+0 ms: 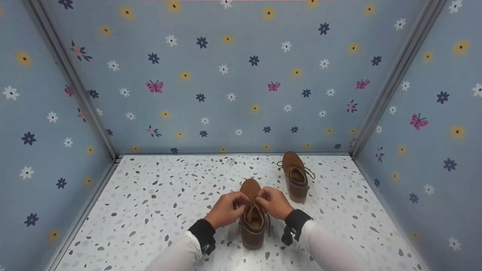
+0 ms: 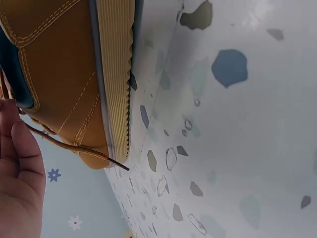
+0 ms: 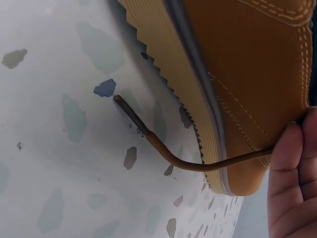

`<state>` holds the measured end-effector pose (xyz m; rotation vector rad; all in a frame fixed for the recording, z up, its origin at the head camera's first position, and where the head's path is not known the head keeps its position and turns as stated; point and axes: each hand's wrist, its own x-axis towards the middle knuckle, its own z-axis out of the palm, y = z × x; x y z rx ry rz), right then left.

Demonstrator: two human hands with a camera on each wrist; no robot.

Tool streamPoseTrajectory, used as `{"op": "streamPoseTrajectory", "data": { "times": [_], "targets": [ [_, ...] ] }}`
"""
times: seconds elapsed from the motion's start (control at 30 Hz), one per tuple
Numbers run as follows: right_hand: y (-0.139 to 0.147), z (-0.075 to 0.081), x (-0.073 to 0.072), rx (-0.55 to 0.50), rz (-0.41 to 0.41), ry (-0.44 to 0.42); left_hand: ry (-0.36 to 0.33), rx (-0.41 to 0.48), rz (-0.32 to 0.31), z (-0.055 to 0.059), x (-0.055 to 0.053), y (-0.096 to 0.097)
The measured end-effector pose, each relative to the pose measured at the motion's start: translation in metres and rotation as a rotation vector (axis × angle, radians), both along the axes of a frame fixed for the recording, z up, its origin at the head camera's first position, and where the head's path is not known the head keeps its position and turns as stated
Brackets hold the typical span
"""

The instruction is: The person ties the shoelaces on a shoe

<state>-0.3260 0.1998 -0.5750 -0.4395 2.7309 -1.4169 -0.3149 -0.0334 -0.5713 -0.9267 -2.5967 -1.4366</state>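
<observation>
A brown lace-up shoe [image 1: 252, 238] stands upright on the speckled surface, toe pointing away from me. Over its tongue, my left hand [image 1: 225, 209] pinches a shoelace from the left side. From the right, my right hand [image 1: 277, 203] pinches the lace too, fingertips close to the left ones. In the left wrist view a lace end [image 2: 79, 148] hangs past my fingers along the tan sole [image 2: 115, 64]. The right wrist view shows another lace end [image 3: 185, 164], with a dark tip, trailing from between thumb and finger. My hands partly hide the knot area.
A second brown shoe [image 1: 292, 165], its lace in a bow, stands farther back on the right, near the back wall. Flower-patterned panels [image 1: 226, 82] close in the white speckled surface [image 1: 162, 195] at the back and both sides, with grey metal strips [image 1: 399, 71] at the corners.
</observation>
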Motion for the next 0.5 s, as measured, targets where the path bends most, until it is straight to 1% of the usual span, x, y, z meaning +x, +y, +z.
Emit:
{"op": "streamPoseTrajectory", "data": {
  "times": [0.03, 0.13, 0.27, 0.33, 0.4, 0.5],
  "targets": [
    [0.000, 0.000, 0.000, 0.000, -0.001, -0.002, -0.012, 0.012, 0.020, 0.001, -0.002, -0.001],
    [0.000, 0.000, 0.000, 0.007, -0.003, 0.001, -0.081, 0.048, 0.078, 0.003, -0.008, -0.004],
    [0.000, -0.001, 0.001, 0.013, -0.002, 0.013, -0.176, 0.084, 0.121, 0.006, -0.017, -0.007],
    [0.000, -0.001, 0.002, 0.009, 0.000, 0.016, -0.202, 0.091, 0.131, 0.007, -0.022, -0.006],
    [0.000, -0.001, 0.002, 0.007, 0.001, 0.019, -0.210, 0.088, 0.134, 0.007, -0.026, -0.004],
    [0.000, -0.001, 0.003, 0.010, 0.007, 0.025, -0.219, 0.067, 0.122, 0.008, -0.031, 0.001]
  ]
}}
